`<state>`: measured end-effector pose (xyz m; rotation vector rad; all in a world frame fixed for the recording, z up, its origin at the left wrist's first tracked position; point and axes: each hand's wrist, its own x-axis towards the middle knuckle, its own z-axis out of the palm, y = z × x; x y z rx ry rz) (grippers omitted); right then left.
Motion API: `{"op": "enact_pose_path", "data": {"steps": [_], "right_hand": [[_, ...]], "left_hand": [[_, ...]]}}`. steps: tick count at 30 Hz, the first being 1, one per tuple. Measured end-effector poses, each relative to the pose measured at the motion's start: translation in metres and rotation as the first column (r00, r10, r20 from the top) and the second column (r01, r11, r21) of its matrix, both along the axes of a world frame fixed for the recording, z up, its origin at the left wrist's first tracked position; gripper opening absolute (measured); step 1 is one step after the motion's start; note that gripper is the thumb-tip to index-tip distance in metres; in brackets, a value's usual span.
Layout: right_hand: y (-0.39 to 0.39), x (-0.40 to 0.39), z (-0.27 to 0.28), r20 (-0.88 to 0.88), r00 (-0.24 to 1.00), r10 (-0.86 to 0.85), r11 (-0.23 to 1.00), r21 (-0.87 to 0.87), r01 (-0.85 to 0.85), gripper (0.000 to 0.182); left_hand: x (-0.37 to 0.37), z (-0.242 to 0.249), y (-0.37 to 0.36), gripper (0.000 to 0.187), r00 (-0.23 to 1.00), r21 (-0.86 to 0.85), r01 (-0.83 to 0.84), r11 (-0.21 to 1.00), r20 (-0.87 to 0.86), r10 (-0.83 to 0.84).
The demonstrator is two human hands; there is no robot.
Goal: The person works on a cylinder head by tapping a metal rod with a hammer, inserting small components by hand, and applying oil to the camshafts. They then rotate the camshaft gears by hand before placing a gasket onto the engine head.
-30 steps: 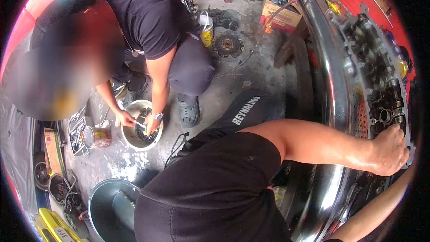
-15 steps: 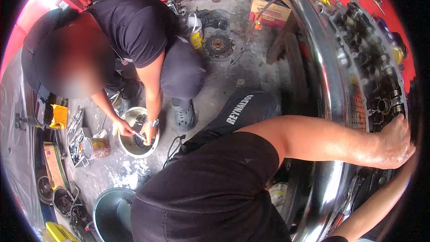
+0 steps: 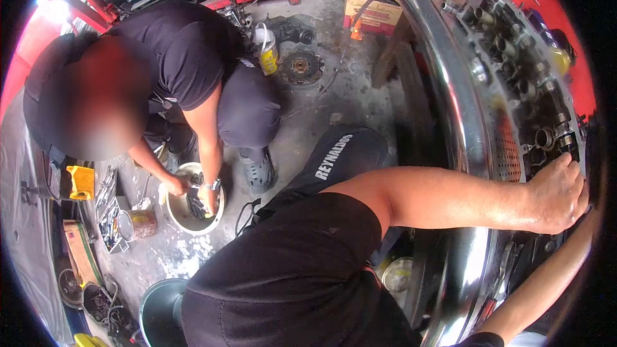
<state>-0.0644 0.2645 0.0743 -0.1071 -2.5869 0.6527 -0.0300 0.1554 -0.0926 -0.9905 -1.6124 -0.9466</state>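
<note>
My left hand [image 3: 558, 194] is closed, knuckles up, at the lower end of an open engine cylinder head [image 3: 508, 48]. Whatever lies inside its fingers is hidden. Just above the hand, a round metal ring-shaped part [image 3: 545, 137] and dark shaft pieces show in the head. My right forearm [image 3: 546, 283] reaches up from the lower right toward the same spot. The right hand itself is lost at the dark edge of the view, behind the left one.
A shiny chrome bumper [image 3: 459, 112] runs between me and the engine. Another person [image 3: 186, 51] crouches at the left, both hands in a white basin [image 3: 172, 209]. A dark tub [image 3: 151, 308], hand tools [image 3: 110, 222], a clutch plate [image 3: 301, 66] and a cardboard box [image 3: 373, 13] stand around.
The view has shifted slightly. My left hand stays closed at the cylinder head, its wrist turned a little. The other person's hands have moved within the white basin.
</note>
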Motion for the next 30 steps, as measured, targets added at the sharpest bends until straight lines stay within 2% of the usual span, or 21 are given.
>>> {"op": "enact_pose_path", "data": {"steps": [5, 8, 11, 14, 15, 18, 20, 21, 22, 24, 25, 28, 30], "right_hand": [[0.000, 0.001, 0.001, -0.036, 0.999, -0.011, 0.996, 0.088, 0.014, 0.031], [-0.007, 0.003, -0.001, -0.034, 0.999, -0.011, 0.996, 0.085, 0.014, 0.031], [0.002, 0.001, 0.002, -0.031, 1.000, 0.001, 0.986, 0.164, 0.004, 0.032], [-0.014, 0.006, -0.001, -0.002, 0.999, -0.039, 0.997, 0.071, 0.039, 0.032], [-0.011, 0.004, -0.001, 0.004, 1.000, -0.007, 0.998, 0.066, 0.007, 0.032], [-0.002, 0.003, 0.002, 0.031, 0.999, -0.014, 0.999, 0.031, 0.013, 0.031], [0.041, -0.023, -0.001, -0.085, 0.990, 0.109, 0.979, -0.163, -0.122, 0.029], [0.044, -0.031, -0.004, -0.121, 0.989, 0.087, 0.994, -0.061, -0.095, 0.033], [0.051, -0.038, -0.010, -0.154, 0.987, 0.044, 0.998, 0.049, -0.037, 0.037], [0.023, -0.015, -0.005, -0.098, 0.995, -0.014, 0.980, 0.196, 0.034, 0.042], [0.009, -0.003, -0.002, -0.075, 0.996, -0.045, 0.961, 0.270, 0.063, 0.044], [0.024, -0.010, -0.002, -0.059, 0.997, -0.049, 0.960, 0.271, 0.063, 0.039], [0.020, -0.007, -0.006, -0.049, 0.999, 0.017, 0.994, 0.106, -0.011, 0.037]], "left_hand": [[-0.001, -0.009, 0.004, 0.037, 0.999, 0.095, 0.024, 0.995, -0.036, -0.021], [-0.001, -0.013, 0.006, 0.040, 0.999, 0.078, 0.035, 0.996, -0.043, -0.032], [-0.002, -0.012, 0.012, 0.041, 0.998, 0.084, 0.048, 0.995, -0.052, -0.043], [-0.006, -0.018, 0.014, 0.041, 0.993, 0.125, 0.042, 0.991, -0.110, -0.029], [-0.007, -0.020, 0.013, 0.041, 0.991, 0.137, 0.042, 0.990, -0.131, -0.024], [-0.014, -0.024, 0.020, 0.037, 0.982, 0.297, 0.137, 0.945, -0.165, -0.090], [-0.017, -0.024, 0.011, 0.035, 0.973, 0.367, 0.184, 0.912, -0.198, -0.116], [-0.015, -0.021, -0.001, 0.034, 0.969, 0.377, 0.201, 0.904, -0.213, -0.126], [-0.011, -0.018, -0.011, 0.034, 0.963, 0.371, 0.222, 0.901, -0.230, -0.142], [-0.009, -0.016, -0.014, 0.040, 0.943, 0.357, 0.273, 0.893, -0.281, -0.176], [-0.009, -0.016, -0.018, 0.041, 0.950, 0.269, 0.257, 0.928, -0.248, -0.191], [-0.015, -0.017, -0.018, 0.041, 0.954, 0.203, 0.228, 0.952, -0.241, -0.177], [-0.013, -0.013, -0.015, 0.040, 0.957, 0.181, 0.224, 0.958, -0.229, -0.181]]}}
